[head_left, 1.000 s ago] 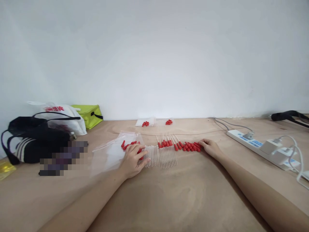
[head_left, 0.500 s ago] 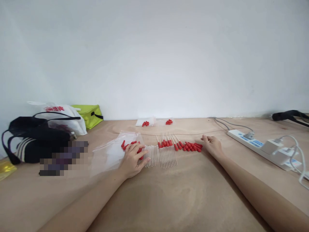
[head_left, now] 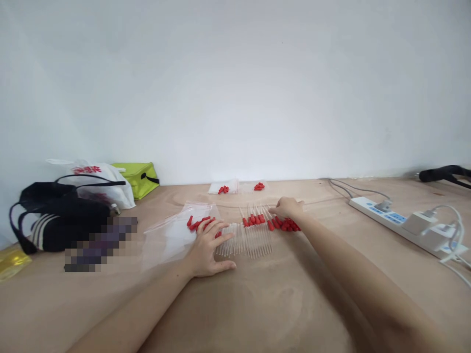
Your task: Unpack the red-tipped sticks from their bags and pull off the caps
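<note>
My left hand (head_left: 210, 247) has its fingers spread over red rubber bulbs (head_left: 202, 223) and the left end of a row of thin clear glass tubes (head_left: 253, 240). The bulbs beneath it lie on clear zip bags (head_left: 165, 240) and are partly covered by the fingers. Several droppers, tubes with red bulbs fitted (head_left: 253, 220), lie behind the row, tips pointing to the wall. My right hand (head_left: 289, 208) reaches over the droppers at the right end, just behind a heap of loose red bulbs (head_left: 290, 225). Its fingertips are mostly hidden, so any grip is unclear.
Two small bags with red bulbs (head_left: 223, 189) lie near the wall. A white power strip (head_left: 397, 218) with plugs and cables is at right. On the left are a black bag (head_left: 66, 220), a white plastic bag (head_left: 110, 184) and a lime-green bag (head_left: 138, 177).
My right hand has moved left, from beside the red bulb heap to over the droppers. My left fingers and thumb have spread wider. The view has shifted slightly.
</note>
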Demonstrator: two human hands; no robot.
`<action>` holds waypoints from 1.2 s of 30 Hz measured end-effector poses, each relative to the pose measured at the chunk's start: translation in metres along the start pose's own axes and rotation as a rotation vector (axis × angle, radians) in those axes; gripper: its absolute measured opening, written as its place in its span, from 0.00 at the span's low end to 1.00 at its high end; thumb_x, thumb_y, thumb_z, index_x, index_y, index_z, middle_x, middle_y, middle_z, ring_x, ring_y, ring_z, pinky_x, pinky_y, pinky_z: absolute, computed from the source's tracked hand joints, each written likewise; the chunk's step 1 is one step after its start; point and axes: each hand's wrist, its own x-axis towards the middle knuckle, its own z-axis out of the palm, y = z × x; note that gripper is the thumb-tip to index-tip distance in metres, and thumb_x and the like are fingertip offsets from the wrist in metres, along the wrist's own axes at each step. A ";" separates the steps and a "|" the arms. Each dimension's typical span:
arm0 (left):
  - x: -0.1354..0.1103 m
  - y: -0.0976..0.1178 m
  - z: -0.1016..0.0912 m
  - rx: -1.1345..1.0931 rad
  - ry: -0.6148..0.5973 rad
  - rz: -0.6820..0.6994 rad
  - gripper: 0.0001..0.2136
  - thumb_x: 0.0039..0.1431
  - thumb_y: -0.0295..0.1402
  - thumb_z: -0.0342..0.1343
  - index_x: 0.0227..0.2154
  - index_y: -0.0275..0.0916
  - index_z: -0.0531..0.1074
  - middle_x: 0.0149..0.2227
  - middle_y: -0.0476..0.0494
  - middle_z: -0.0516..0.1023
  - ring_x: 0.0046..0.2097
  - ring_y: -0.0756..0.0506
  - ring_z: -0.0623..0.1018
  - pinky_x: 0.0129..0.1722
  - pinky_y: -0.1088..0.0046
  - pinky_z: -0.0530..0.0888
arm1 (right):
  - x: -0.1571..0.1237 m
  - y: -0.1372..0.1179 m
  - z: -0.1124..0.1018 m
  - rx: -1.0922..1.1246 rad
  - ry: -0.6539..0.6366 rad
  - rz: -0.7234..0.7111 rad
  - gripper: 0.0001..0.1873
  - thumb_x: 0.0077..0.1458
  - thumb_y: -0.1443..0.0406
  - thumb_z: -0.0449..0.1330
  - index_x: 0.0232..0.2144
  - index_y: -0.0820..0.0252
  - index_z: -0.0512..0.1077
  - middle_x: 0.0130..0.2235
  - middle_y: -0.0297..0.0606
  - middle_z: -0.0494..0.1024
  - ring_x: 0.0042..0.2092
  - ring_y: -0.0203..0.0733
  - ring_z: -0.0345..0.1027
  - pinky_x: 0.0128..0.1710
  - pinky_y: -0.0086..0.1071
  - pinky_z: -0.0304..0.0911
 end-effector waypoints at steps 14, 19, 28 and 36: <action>0.002 -0.003 0.007 0.040 -0.027 -0.104 0.32 0.43 0.55 0.52 0.50 0.43 0.62 0.52 0.36 0.64 0.54 0.34 0.60 0.50 0.48 0.52 | -0.015 -0.023 -0.017 0.122 -0.001 -0.055 0.18 0.51 0.58 0.49 0.15 0.60 0.64 0.18 0.38 0.70 0.27 0.43 0.67 0.35 0.41 0.56; 0.002 0.001 0.006 0.101 0.213 -0.139 0.30 0.50 0.47 0.50 0.55 0.39 0.53 0.51 0.34 0.63 0.53 0.37 0.62 0.51 0.53 0.52 | -0.077 -0.020 -0.002 0.240 0.175 -0.424 0.12 0.56 0.60 0.46 0.27 0.59 0.63 0.27 0.35 0.73 0.28 0.37 0.64 0.30 0.29 0.53; 0.005 0.020 0.014 0.086 0.277 0.108 0.10 0.57 0.34 0.48 0.40 0.46 0.69 0.37 0.49 0.76 0.43 0.45 0.71 0.52 0.56 0.51 | -0.121 -0.013 0.032 0.198 0.460 -0.969 0.12 0.58 0.62 0.47 0.24 0.60 0.61 0.24 0.33 0.70 0.25 0.34 0.57 0.32 0.31 0.46; 0.008 0.038 0.015 0.132 0.236 0.171 0.11 0.59 0.27 0.44 0.38 0.44 0.70 0.26 0.52 0.76 0.33 0.49 0.71 0.50 0.58 0.53 | -0.126 -0.023 0.033 0.261 0.371 -1.048 0.13 0.59 0.62 0.44 0.26 0.61 0.62 0.25 0.35 0.70 0.26 0.35 0.57 0.30 0.30 0.47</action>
